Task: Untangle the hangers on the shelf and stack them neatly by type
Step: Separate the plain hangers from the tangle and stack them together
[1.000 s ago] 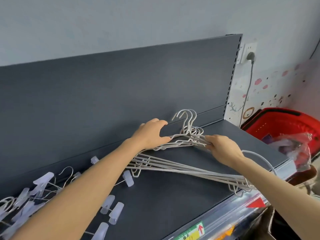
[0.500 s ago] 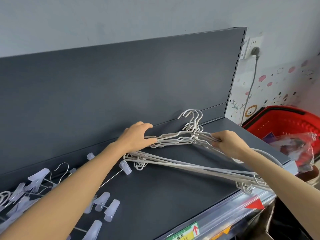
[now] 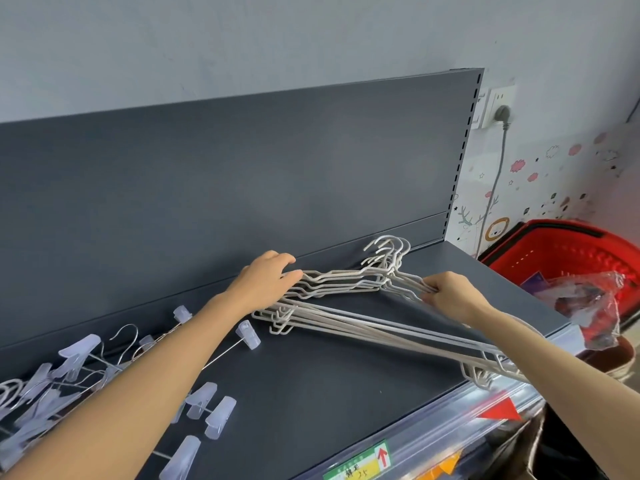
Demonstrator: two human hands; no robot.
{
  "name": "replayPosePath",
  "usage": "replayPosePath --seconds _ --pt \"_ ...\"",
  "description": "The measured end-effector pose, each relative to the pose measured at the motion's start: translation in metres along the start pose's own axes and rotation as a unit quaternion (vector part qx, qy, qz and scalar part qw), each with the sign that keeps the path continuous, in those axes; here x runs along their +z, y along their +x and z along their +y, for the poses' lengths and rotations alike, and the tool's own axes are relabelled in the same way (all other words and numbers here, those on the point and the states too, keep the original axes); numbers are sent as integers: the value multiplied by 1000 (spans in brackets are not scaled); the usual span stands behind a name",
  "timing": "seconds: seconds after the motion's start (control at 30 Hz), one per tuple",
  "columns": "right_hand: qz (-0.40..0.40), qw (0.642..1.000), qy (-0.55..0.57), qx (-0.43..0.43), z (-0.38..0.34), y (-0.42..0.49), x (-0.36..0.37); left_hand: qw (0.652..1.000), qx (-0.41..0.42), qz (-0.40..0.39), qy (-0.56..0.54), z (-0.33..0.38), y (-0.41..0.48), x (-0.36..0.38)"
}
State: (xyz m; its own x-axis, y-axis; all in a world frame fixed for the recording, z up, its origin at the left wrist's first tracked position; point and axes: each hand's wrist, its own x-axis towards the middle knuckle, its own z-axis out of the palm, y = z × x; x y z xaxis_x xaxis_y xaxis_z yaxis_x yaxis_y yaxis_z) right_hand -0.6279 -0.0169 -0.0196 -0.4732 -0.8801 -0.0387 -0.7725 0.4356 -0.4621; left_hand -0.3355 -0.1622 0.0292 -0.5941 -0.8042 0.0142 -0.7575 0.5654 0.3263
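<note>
A stack of several white wire hangers (image 3: 349, 317) lies on the dark grey shelf (image 3: 311, 393), hooks bunched at the back near the rear panel. My left hand (image 3: 266, 278) grips the stack's left shoulder with curled fingers. My right hand (image 3: 446, 294) pinches the right shoulder wires just below the hooks. The stack's right ends stick out over the shelf's front edge. A tangle of metal clip hangers (image 3: 69, 372) with translucent plastic clips lies at the shelf's left end, partly hidden under my left forearm.
The shelf's grey back panel (image 3: 242, 188) stands upright behind the hangers. A red shopping basket (image 3: 568, 254) holding a plastic bag (image 3: 588, 299) sits beyond the shelf's right end. A price-label strip (image 3: 360, 469) runs along the front edge. A wall socket with a plugged cable (image 3: 498, 116) is at the upper right.
Both hands have shifted the white hanger stack slightly, drawing the wires closer together; the left hand slid a little along the left shoulder. The camera has tilted, lowering the view of the shelf.
</note>
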Motion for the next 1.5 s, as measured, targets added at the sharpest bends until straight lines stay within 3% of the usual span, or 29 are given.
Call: replayPosePath --seconds 0.4,0.7,0.93,1.2,1.5 --pt "27 983 -172 -59 -16 -12 12 998 38 -48 22 2 -11 11" --pt "37 971 -145 -187 -87 -37 31 996 55 -37 66 -25 -47 -1" --pt "-10 963 -56 -264 -174 -79 63 999 11 -24 46 -86 -119 -22" --pt "-85 942 -68 -319 -276 -148 133 999 -30 -33 29 -182 -220 -48" --pt "-104 918 -69 -378 -367 -215 193 997 -65 -22 34 -272 -327 -71"
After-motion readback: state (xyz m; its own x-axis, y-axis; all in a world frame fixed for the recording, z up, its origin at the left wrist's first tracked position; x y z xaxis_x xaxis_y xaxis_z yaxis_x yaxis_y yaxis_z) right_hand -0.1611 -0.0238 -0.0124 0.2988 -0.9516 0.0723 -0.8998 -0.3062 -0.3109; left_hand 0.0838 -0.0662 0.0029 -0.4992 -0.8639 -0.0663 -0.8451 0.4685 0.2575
